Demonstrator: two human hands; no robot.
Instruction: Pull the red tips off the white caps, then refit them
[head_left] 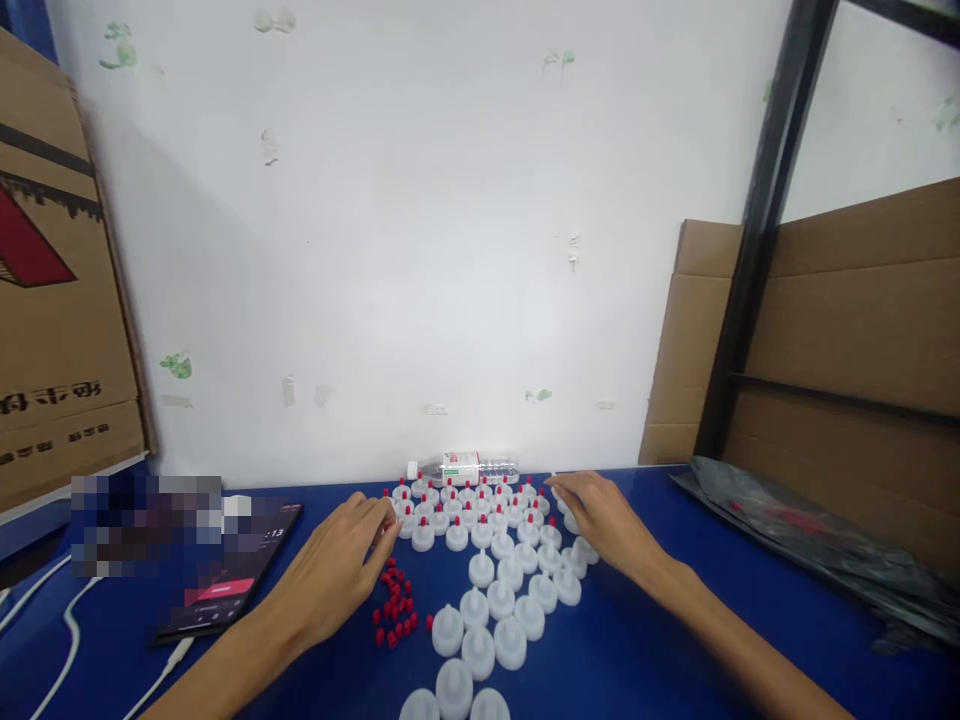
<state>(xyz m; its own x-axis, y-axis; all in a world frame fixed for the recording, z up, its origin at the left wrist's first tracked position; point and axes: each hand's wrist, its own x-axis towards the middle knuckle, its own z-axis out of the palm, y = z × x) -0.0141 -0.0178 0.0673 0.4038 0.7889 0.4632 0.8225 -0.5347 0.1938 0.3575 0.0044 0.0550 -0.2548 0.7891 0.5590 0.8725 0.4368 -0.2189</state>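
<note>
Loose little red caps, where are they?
In the head view, the loose red plastic caps lie on the blue table, just below the left hand, left of the nearer white plastic lids.

the white wall (420,230) above the bottle (461,466) is lit brightly and evenly; a soft shadow is cast on it to the bottle's left, beside the carton (67,320). the white caps (478,651) before it are softly rendered. far right of it, the post (765,220) is slanted by wide-angle distortion. left of it, the phone (244,572) is partly pixelated.
</note>
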